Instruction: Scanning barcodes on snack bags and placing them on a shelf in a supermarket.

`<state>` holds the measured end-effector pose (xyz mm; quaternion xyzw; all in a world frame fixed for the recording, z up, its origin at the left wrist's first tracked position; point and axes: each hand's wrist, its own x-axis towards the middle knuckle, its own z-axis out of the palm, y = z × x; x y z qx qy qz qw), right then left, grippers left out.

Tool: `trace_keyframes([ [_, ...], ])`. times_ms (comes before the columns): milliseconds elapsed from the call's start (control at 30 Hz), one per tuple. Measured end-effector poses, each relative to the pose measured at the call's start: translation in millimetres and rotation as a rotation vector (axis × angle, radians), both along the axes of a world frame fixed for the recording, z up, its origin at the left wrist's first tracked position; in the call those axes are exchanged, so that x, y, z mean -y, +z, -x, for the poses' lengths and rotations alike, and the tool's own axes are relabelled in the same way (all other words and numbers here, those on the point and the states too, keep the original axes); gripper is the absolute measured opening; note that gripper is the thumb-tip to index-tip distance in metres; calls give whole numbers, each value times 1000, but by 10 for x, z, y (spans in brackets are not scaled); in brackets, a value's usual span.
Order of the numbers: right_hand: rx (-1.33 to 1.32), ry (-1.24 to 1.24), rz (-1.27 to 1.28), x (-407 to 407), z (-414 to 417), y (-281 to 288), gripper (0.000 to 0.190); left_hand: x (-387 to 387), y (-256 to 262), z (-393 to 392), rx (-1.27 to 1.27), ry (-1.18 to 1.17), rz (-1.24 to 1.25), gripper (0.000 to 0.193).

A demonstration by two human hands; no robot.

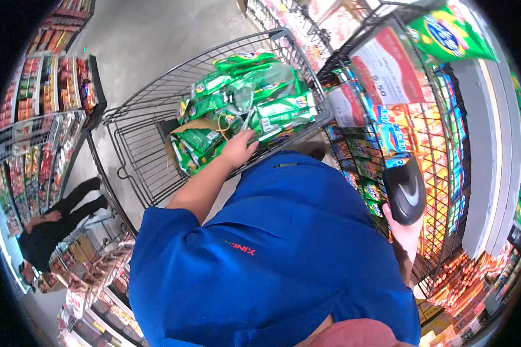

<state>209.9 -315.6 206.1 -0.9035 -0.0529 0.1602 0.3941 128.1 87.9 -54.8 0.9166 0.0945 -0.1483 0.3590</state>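
Note:
Before me stands a grey wire shopping cart, loaded with green plastic packets under some clear plastic film. Inside the cart, my left hand touches the packets at the near side, beside a brown paper bag with a twisted handle and more green packets in it. Its fingertips are partly lost among the packets. On the right, my right hand holds a black rounded object with a pale swoosh mark. That object hides most of its fingers, in front of a black wire display rack.
Bagged goods in orange and blue packs fill the rack, with red-and-white price signs on it. A green packet is at its upper end. Stocked shelves line the left, where a person in dark clothes stands near another cart.

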Motion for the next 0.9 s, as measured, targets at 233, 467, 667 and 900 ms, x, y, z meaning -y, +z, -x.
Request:
trace_keyframes([
  [233, -170, 63, 153, -682, -145, -310, 54, -253, -80, -21, 187, 52, 20, 25],
  [467, -221, -36, 418, -1045, -65, -305, 57, -678, 150, -856, 722, 142, -257, 32],
  [667, -341, -136, 407, -1137, -43, -279, 61, -1160, 184, -1647, 289, -80, -570, 44],
  [900, -218, -113, 215, -1012, 139, -366, 59, -1190, 101, -2101, -97, -190, -692, 47],
])
